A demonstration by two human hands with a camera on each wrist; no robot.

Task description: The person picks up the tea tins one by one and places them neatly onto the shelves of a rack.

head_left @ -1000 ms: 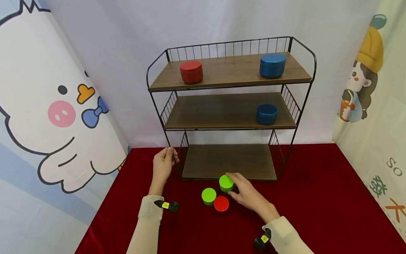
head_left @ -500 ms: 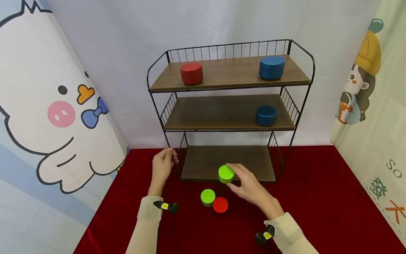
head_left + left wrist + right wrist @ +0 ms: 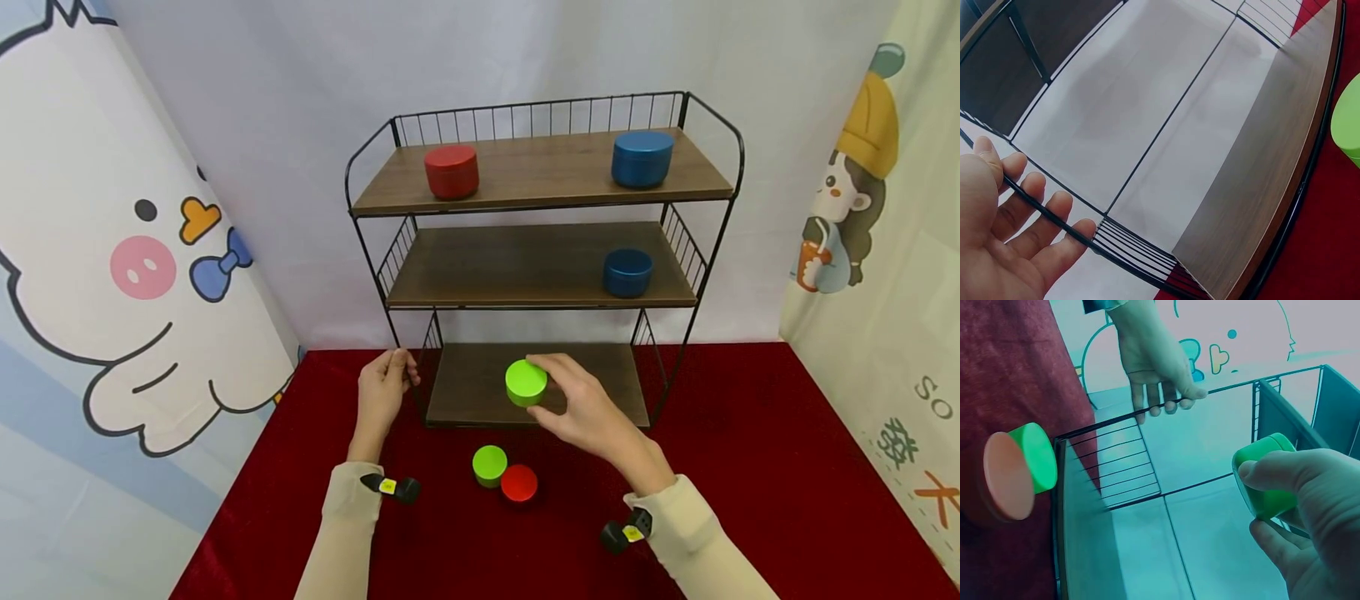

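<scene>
My left hand (image 3: 382, 392) holds the black left front post (image 3: 1047, 212) of a three-tier shelf rack, fingers behind it and thumb near the front. My right hand (image 3: 588, 412) pinches a bright green round tin (image 3: 526, 382) between thumb and fingers. In the head view that tin appears in front of the bottom board (image 3: 480, 400), raised off the cloth. Another green tin (image 3: 490, 465) and a red tin (image 3: 519, 483) stand side by side on the cloth in front of the rack. The right wrist view shows the held green tin (image 3: 1266, 475) partly covered by my thumb.
On the rack's top board (image 3: 540, 171) stand a red tin (image 3: 452, 172) at left and a blue tin (image 3: 642, 160) at right. A smaller blue tin (image 3: 627, 273) sits on the middle board (image 3: 510, 267), right side. Dark red cloth (image 3: 750, 467) covers the table.
My right hand has lifted the green tin from the cloth beside the other two and moved it up and slightly left, towards the rack. The left hand stays on the post.
</scene>
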